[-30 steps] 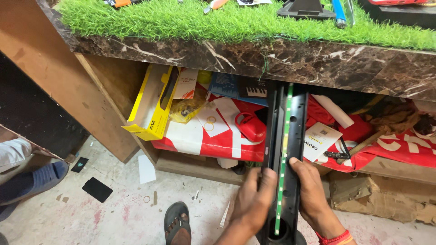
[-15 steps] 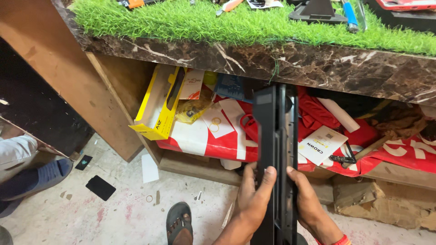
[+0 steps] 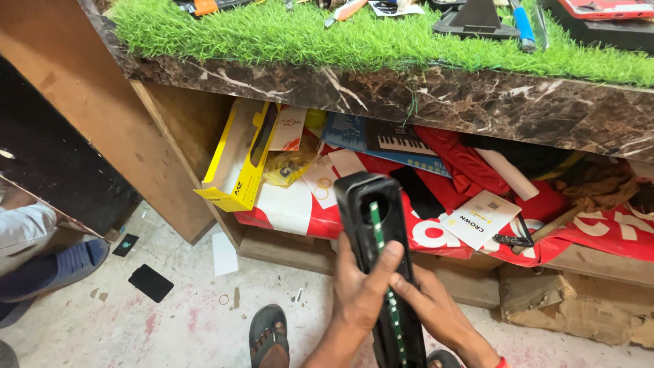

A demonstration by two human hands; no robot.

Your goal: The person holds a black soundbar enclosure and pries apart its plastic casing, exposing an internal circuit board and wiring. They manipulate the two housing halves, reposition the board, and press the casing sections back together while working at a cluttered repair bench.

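A long black device casing (image 3: 371,204) with a narrow green circuit strip (image 3: 377,225) running down its open side stands upright in front of me. My left hand (image 3: 357,293) grips it from the left, thumb laid across the strip. Lower down, my right hand (image 3: 436,313) holds the same casing from the right. The casing's bottom end runs out of the frame.
A marble-edged bench topped with green artificial grass (image 3: 354,41) carries tools. Beneath it a shelf holds a yellow box (image 3: 235,163), a red and white banner (image 3: 293,204) and papers. A sandalled foot (image 3: 267,334) rests on the floor; another person's foot (image 3: 48,269) is at left.
The casing has tilted and come nearer to me, its top end now facing the camera. My left thumb has moved over the green strip.
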